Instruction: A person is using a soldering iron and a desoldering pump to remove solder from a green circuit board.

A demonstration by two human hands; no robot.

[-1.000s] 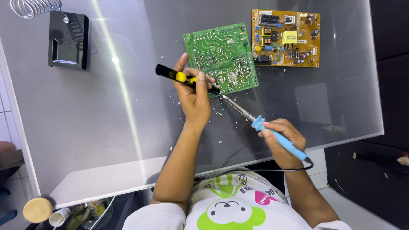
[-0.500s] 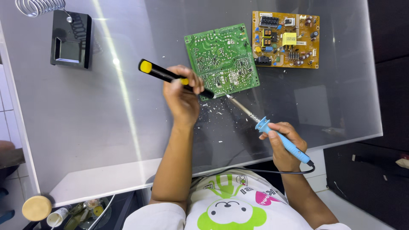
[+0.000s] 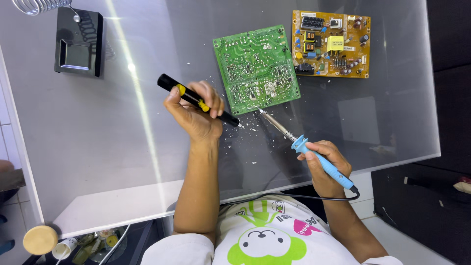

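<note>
My left hand (image 3: 195, 114) grips a black and yellow desoldering pump (image 3: 196, 99), its tip pointing right and lying just off the lower left corner of a green circuit board (image 3: 256, 67). My right hand (image 3: 326, 164) holds a blue-handled soldering iron (image 3: 305, 146). The iron's metal tip rests near the green board's bottom edge. Small white solder flecks (image 3: 250, 125) are scattered on the glass between both tools. A yellow-orange circuit board (image 3: 331, 44) with several components lies to the right of the green one.
The work lies on a grey glass tabletop (image 3: 98, 147). A black soldering iron stand (image 3: 78, 43) with a coiled wire holder sits at the far left corner. Below the table's near edge are a small round wooden lid (image 3: 40, 239) and clutter.
My left hand has drawn the desoldering pump leftward and down, away from the green board. The soldering iron has shifted slightly down and right.
</note>
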